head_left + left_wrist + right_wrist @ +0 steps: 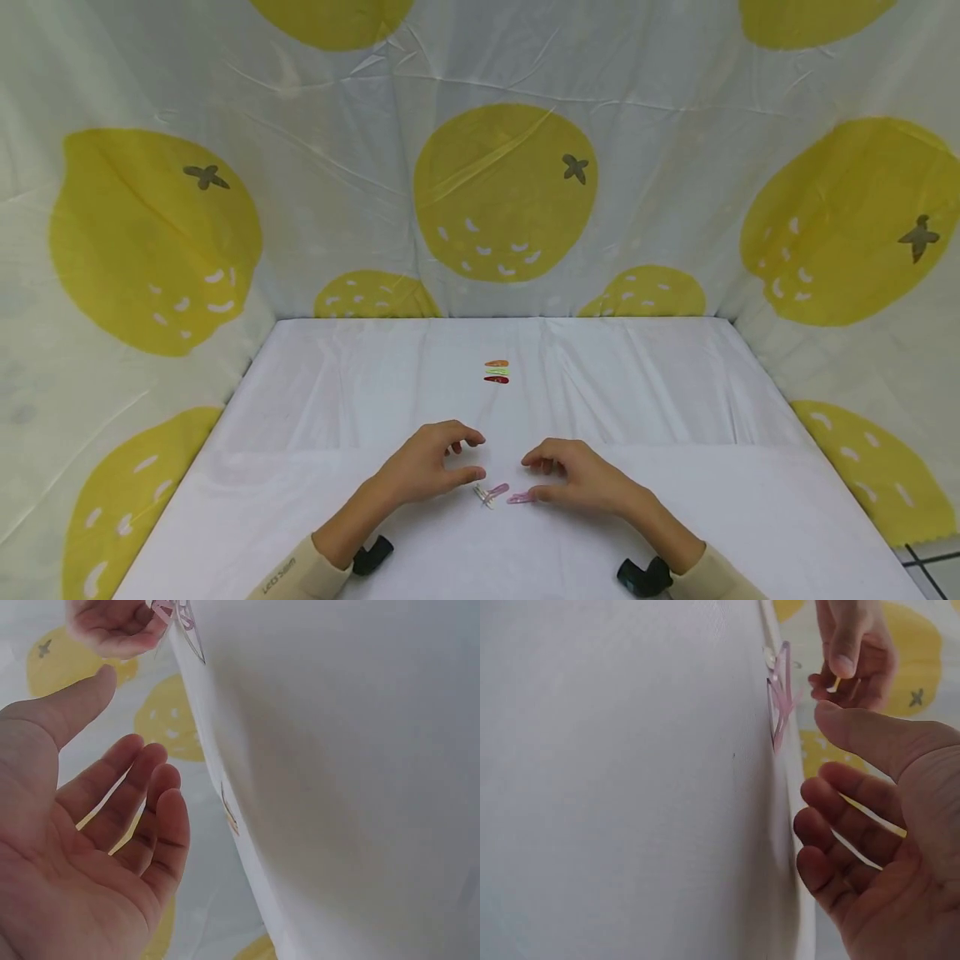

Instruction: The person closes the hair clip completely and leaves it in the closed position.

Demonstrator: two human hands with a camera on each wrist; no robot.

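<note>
Two beige sleeves (300,573) are cut off at the lower edge. At four o'clock from your left hand (429,463), a crossed cluster of pale and pink clips (498,490) lies on the white table (480,567), hard to count. At eight o'clock from your right hand (583,478), its thumb hides one end of another pink clip (518,498); you can't tell whether they touch. Both hands curve loosely, holding nothing. Beyond, at twelve o'clock, lie red (497,380), green (497,372) and orange clips (497,363).
</note>
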